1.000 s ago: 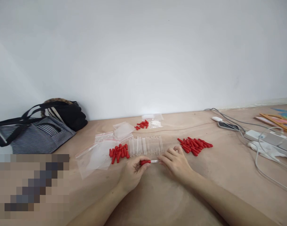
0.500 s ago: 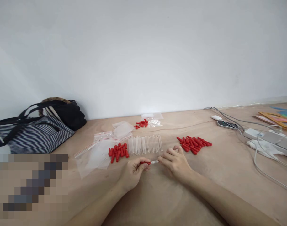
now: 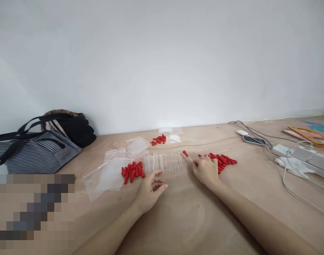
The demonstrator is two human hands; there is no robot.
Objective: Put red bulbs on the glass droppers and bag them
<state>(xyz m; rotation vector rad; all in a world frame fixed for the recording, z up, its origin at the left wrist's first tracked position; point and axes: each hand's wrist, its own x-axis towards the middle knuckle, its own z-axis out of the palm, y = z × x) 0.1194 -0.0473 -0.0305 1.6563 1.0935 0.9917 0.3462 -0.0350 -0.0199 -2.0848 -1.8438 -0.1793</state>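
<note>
My right hand (image 3: 206, 171) pinches the lower end of a clear tube with a red rubber bulb (image 3: 185, 153) on its far end; the tube slants up and left. It is beside the left edge of a pile of red pieces (image 3: 222, 160). My left hand (image 3: 150, 191) is open, fingers apart and curved, with nothing in it. Just beyond it lies a row of thin clear tubes (image 3: 164, 162). A heap of red bulbs (image 3: 133, 170) sits to the left of the row.
Clear zip bags (image 3: 108, 177) lie left of the bulbs. Farther back are small red pieces (image 3: 159, 139) and more tubes (image 3: 174, 138). A striped bag (image 3: 42, 154) stands at left; a phone (image 3: 254, 140), power strip (image 3: 305, 156) and cables are at right.
My left hand has let go of the red bulb and opened. My right hand has moved right and away from me, carrying the tube with its bulb to the right-hand pile.
</note>
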